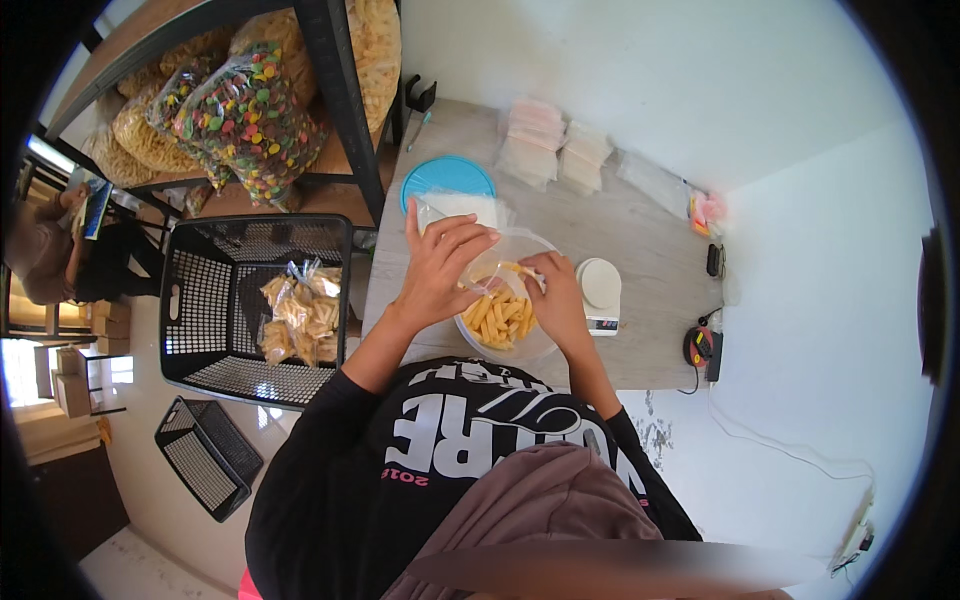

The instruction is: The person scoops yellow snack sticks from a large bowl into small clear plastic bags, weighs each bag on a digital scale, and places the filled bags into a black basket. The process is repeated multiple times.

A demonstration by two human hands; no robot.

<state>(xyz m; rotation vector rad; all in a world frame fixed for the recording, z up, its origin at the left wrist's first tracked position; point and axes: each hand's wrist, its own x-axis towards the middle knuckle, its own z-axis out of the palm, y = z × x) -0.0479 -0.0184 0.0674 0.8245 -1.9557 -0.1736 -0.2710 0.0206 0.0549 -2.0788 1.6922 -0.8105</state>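
Note:
My left hand [442, 270] holds a clear plastic bag [480, 271] tilted over a round clear plastic tub [534, 244]. Pale yellow snack sticks [499, 319] lie in a heap inside the tub. Between the fingers of my right hand [559, 300] are a few of the same sticks, close to the mouth of the bag. Just right of that hand stands a white digital kitchen scale [600, 289] with a round platform. Behind the left hand a blue round lid [448, 180] lies on the table, partly covered by clear plastic bags [469, 210].
Stacks of flat plastic bags [534, 139] lie at the table's [637, 225] back. A black plastic crate [255, 221] with filled snack bags [304, 315] stands left, below a shelf [341, 97] of large snack sacks [251, 120]. Another person [45, 247] sits far left. A cable reel [697, 345] sits right.

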